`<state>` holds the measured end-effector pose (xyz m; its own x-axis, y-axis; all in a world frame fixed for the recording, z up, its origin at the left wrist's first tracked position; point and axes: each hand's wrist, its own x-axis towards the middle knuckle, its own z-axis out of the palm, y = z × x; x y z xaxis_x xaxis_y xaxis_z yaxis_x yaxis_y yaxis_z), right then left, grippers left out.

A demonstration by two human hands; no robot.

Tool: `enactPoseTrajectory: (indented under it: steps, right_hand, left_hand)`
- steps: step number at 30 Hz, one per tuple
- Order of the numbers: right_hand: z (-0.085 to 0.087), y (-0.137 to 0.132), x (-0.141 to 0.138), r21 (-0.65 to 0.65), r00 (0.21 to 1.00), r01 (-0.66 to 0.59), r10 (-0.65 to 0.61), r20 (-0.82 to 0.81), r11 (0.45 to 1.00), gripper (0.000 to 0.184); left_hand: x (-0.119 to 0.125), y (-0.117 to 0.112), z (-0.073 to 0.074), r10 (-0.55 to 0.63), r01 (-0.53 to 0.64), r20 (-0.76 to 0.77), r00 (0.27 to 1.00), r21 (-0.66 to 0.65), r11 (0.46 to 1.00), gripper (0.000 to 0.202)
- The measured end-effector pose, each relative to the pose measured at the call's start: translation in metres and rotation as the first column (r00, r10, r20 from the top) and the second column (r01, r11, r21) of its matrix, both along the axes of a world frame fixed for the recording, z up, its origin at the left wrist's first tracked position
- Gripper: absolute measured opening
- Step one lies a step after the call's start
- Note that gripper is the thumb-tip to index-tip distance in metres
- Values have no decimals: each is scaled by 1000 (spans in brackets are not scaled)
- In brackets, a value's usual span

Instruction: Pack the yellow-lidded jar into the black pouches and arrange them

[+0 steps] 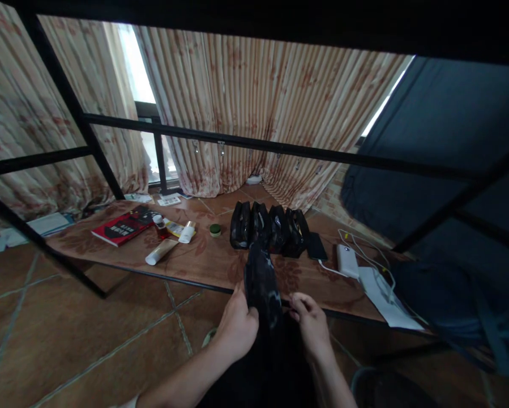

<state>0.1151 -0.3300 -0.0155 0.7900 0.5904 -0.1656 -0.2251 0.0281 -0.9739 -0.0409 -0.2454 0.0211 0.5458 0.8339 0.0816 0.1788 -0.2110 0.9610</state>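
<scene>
Grasping a black pouch (261, 283) along its left side, our left grip (237, 324) has the thumb laid over the near face and the fingers passing behind. The pouch is in front of us, over the near edge of the tabletop (212, 267), with its long axis running away from our body and its far end leaning a little left. From the left grip it lies directly to the right, touching; from the right grip (311, 324) it lies to the left. The left is therefore the nearer hand, and the pouch stands between the two. Our right fingers are curled and pinched beside the right edge, but we cannot tell whether they hold a strap, a zip end or nothing. The lower end of the pouch merges with dark cloth, so we cannot make out where it stops.

Beyond the far end, in line with that axis, a row of black pouches (278, 231) stands side by side on the tabletop. The held pouch overlaps the row in our view; we cannot tell whether they touch. Just right of the row lies a phone (316, 247), joined by a white cable (333, 268) to a power bank (347, 261). Left of it sits a small tin (215, 229).
</scene>
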Motion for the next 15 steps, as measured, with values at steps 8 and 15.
enactPoseTrajectory:
  steps: [8,15]
  right_hand:
    - [86,-42,-96,21,708,-291,200,678,957,20]
    - [22,-2,-100,-111,879,-179,210,428,977,27]
  left_hand:
    - [-23,-9,-1,-105,109,-44,994,112,988,82]
    - [-54,-13,-23,-157,149,2,988,297,943,79]
